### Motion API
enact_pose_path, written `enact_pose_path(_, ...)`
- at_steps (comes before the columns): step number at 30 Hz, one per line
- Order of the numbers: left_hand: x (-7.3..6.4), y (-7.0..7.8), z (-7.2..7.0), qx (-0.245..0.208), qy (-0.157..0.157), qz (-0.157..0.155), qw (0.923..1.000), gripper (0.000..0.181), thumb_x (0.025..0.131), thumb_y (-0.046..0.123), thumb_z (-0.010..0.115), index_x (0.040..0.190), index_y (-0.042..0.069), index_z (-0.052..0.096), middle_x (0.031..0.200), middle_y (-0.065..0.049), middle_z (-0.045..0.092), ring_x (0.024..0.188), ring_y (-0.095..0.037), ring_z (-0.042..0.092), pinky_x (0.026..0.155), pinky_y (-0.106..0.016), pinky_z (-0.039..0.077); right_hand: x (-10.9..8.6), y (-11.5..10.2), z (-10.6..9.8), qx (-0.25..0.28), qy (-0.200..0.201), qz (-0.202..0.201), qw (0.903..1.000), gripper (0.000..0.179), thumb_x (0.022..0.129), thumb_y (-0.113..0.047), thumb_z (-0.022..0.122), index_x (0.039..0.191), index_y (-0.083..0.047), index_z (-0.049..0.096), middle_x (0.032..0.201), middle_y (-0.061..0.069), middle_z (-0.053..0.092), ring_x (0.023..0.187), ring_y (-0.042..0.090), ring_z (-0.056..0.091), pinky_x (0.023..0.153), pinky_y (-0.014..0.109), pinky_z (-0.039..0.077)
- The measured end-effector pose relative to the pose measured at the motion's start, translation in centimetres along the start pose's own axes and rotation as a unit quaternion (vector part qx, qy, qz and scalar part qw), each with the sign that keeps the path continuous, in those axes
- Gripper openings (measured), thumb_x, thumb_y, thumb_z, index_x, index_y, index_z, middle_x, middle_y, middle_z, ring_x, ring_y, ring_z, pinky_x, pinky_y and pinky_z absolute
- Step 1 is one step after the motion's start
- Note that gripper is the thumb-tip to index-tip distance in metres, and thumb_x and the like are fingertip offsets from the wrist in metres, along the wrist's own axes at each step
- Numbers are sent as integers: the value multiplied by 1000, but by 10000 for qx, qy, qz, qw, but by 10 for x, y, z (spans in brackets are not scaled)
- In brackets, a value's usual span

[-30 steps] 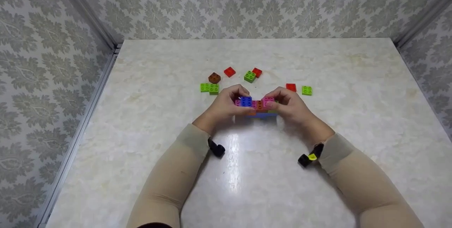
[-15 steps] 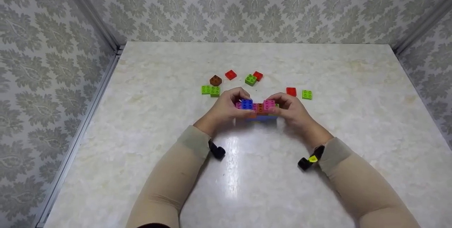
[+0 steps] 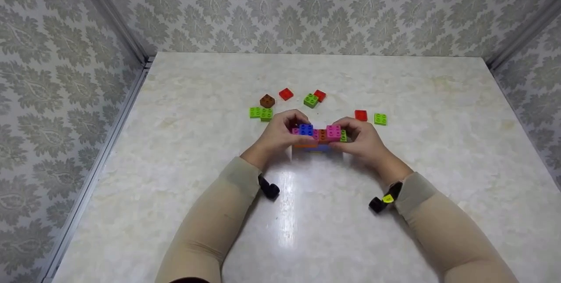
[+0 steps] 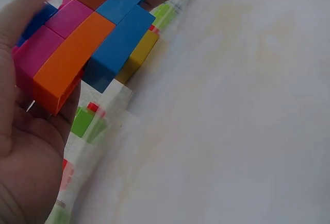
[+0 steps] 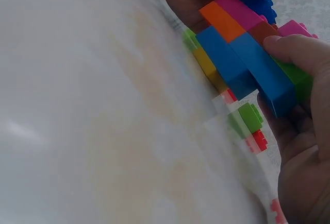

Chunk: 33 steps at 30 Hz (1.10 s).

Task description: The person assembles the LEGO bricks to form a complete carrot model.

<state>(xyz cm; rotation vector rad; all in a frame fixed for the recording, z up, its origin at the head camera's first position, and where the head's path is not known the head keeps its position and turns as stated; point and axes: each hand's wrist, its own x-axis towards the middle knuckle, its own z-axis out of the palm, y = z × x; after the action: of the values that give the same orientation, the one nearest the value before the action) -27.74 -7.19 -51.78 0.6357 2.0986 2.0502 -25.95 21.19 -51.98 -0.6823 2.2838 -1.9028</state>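
Both hands hold one block of stacked toy building bricks between them, close over the table. My left hand (image 3: 280, 133) grips its left end, around the pink and orange bricks (image 4: 75, 54). The right end is gripped by my right hand (image 3: 367, 143), the thumb (image 5: 291, 49) lying across the brown and green side. On top sit a small blue brick (image 3: 306, 129) at the left and a pink brick (image 3: 334, 132) at the right. Longer blue bricks (image 5: 265, 69) form the lower layers, with a yellow brick (image 5: 208, 68) at the bottom. Fingers hide the far side.
Loose bricks lie beyond the hands on the pale table (image 3: 184, 186): a brown one (image 3: 267, 100), light green ones (image 3: 266, 114) beside it, a red one (image 3: 286, 94), a green-and-red pair (image 3: 311, 100), and red (image 3: 361, 115) and green (image 3: 380, 119) ones at right. A patterned wall (image 3: 289, 11) stands behind.
My right thumb has slid down off the top pink brick to the lower front of the stack. More of the orange brick shows below the left thumb. The loose bricks stay put.
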Motion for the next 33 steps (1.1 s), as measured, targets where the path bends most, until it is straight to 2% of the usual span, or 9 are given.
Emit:
enact_pose_path(2,1,-1,-2,-132,344,188,9991,10,100,11,79,107,7,75,103,5,72,96,-14,65,92,-26,55,0,0,0,-19,2,12,10000,39,90,9,89,126,7,75,115,-6,80,108,11,73,97,23,61)
enact_pose_path(5,1,-1,-5,-75,1257,607,9902,20,108,21,60,104,6,72,97,2,68,92,-15,65,91,-27,55,0,-1,0,-61,-9,46,10000,39,91,8,89,126,7,74,116,-6,79,109,12,72,97,23,60)
enact_pose_path(9,3,-1,-11,781,2583,837,9593,20,113,20,60,105,4,69,97,-5,63,94,-21,62,88,-29,52,1,-2,-1,-130,-21,121,9998,39,91,7,88,127,5,74,117,-6,79,110,12,72,98,22,60)
enact_pose_path(12,7,-2,-18,1679,3084,598,9344,14,110,18,68,109,5,70,107,-9,66,105,-30,62,93,-33,50,0,-2,-1,-186,-25,172,9997,40,91,6,89,128,4,74,117,-6,79,111,12,71,98,22,60)
enact_pose_path(18,14,-5,-34,3390,3357,-215,8786,29,104,29,79,125,9,76,134,-8,74,122,-35,58,108,-46,45,0,-1,0,-245,-26,219,9995,41,91,5,89,129,4,74,117,-6,79,109,13,70,97,22,59)
enact_pose_path(21,16,-6,-39,3858,3296,-673,8591,37,103,35,80,133,13,77,145,-5,72,128,-33,56,113,-50,44,0,-1,0,-245,-30,196,9995,40,92,5,89,129,4,74,118,-7,79,110,13,70,97,22,59)
enact_pose_path(24,18,-7,-41,4035,3140,-1141,8518,45,103,42,81,140,18,76,150,-2,70,134,-32,53,116,-53,42,0,1,0,-224,-33,161,9996,40,92,6,88,129,5,73,118,-8,79,110,12,70,98,21,59)
enact_pose_path(27,19,-9,-42,4107,2987,-1433,8495,47,103,47,80,141,20,76,151,-1,70,136,-31,51,115,-54,41,-1,1,1,-114,-29,142,9998,41,91,8,87,129,8,72,116,-8,79,109,11,70,97,21,58)
enact_pose_path(33,20,-10,-44,4199,2880,-1499,8475,42,104,45,78,138,19,80,148,-1,73,132,-30,51,112,-54,40,0,-2,1,-18,-27,217,9998,42,90,8,87,129,8,71,114,-8,78,107,11,68,95,23,57)
